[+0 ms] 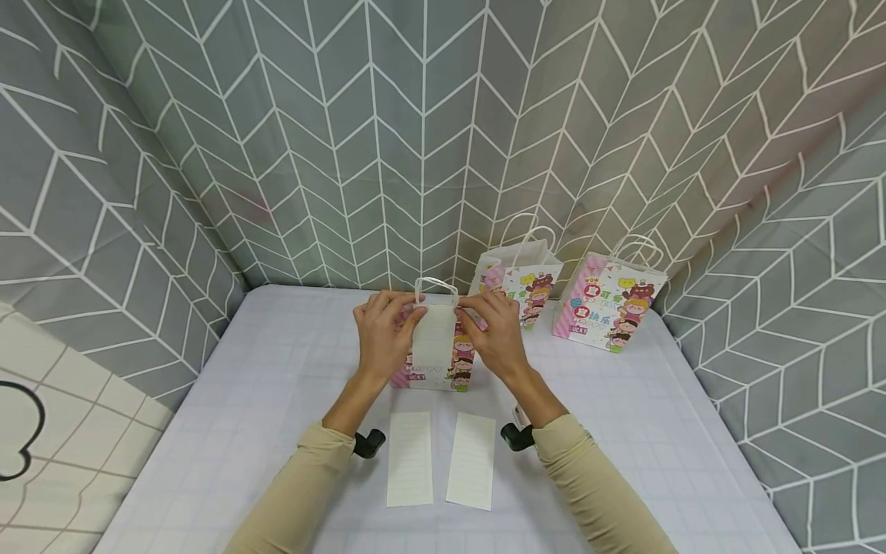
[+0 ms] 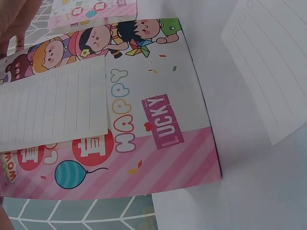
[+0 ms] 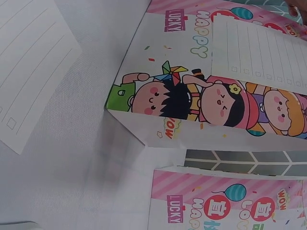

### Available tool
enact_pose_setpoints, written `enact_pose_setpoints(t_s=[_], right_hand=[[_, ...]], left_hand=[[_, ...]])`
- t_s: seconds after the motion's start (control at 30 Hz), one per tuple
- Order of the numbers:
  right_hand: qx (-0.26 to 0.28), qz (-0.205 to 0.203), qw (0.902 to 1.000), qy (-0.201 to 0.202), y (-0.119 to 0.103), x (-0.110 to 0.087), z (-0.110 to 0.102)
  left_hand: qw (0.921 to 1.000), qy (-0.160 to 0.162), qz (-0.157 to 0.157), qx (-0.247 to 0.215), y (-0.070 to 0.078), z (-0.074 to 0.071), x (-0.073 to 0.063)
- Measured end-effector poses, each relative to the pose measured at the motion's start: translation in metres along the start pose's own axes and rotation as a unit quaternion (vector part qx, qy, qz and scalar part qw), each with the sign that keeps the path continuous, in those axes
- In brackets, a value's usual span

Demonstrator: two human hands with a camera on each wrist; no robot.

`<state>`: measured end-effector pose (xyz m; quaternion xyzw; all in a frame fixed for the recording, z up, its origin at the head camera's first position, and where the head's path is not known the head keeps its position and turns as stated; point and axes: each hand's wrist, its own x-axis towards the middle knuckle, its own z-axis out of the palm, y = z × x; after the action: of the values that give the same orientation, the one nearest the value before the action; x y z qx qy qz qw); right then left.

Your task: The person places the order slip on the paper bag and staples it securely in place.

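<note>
A paper gift bag with white handles and cartoon figures stands before me in the head view. A lined paper slip lies flat against its front, upper end near the bag's top edge. At the slip's upper left corner my left hand pinches slip and bag rim between thumb and fingers. My right hand does likewise at the upper right corner. In the left wrist view the slip covers part of the printed front. The right wrist view shows the slip too; the pinching fingertips are mostly out of both wrist views.
Two more lined slips, a left one and a right one, lie on the white tabletop nearer me. Behind to the right stand two similar gift bags, one close by and another farther right. A patterned curtain hangs behind.
</note>
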<state>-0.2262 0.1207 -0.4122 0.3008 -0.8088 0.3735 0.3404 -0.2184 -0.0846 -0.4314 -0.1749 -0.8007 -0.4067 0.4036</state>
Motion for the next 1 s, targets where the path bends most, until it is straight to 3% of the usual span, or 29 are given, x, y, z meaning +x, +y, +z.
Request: enact_pose_setpoints(t_s=[0.6,1.0], right_hand=[[0.0,0.012,0.9999,-0.004,0.0014,-0.0015,0.0023],[0.008,0.017,0.9998,0.0,0.001,-0.0019,0.0036]], left_hand=[[0.9996,-0.005,-0.006,-0.027,-0.0008,-0.0015,0.0001],[0.998,-0.02,-0.035,-0.048,0.0036,-0.0027,0.0006]])
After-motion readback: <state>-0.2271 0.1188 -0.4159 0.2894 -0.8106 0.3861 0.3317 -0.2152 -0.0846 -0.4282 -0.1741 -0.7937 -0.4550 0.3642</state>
